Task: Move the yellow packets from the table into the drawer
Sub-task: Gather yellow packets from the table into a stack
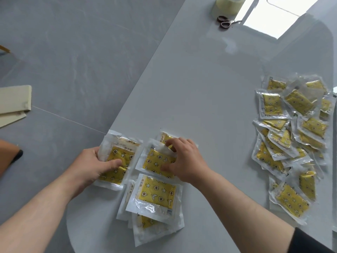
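So, a small stack of yellow packets (118,159) is gripped at the table (182,84) edge by the left hand (89,167), thumb laid on top. Just beside it, another packet (156,161) is pinched by the right hand (187,161). A nearer stack (156,196) is lying below that, and a big loose pile (291,139) is spread well off to the right. A tape roll (228,5) and scissors (226,21) are parked at the far end.
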`<state>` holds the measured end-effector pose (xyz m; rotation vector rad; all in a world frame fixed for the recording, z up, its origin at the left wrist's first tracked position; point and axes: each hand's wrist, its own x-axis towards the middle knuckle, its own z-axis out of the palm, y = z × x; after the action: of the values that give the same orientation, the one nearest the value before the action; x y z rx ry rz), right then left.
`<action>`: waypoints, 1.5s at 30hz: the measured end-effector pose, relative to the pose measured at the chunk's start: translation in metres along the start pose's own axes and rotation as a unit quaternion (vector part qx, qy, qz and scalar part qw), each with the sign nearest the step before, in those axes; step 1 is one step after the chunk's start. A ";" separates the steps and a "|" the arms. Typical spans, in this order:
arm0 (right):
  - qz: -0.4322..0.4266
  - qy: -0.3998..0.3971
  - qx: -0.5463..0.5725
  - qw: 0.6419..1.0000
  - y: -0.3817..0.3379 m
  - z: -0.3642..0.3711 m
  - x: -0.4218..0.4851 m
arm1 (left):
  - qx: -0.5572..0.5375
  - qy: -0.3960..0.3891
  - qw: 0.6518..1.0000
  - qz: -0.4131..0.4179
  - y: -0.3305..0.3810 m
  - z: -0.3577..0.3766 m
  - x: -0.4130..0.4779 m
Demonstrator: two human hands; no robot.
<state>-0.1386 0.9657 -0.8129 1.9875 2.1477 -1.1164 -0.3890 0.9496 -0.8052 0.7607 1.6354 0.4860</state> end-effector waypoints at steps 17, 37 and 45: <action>0.056 -0.015 -0.056 0.997 0.017 -0.037 0.012 | -0.010 0.007 1.000 -0.017 -0.004 -0.001 0.010; 0.184 0.047 0.469 0.863 -0.022 -0.073 -0.045 | -0.164 0.065 0.984 -0.003 0.033 -0.005 -0.036; 0.182 0.094 0.585 0.785 -0.090 -0.145 -0.110 | -0.216 0.007 0.976 -0.006 0.118 -0.013 -0.134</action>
<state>-0.1309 0.9473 -0.6107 2.7587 0.8991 -2.5950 -0.3664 0.9380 -0.6277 0.4225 1.4732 0.8079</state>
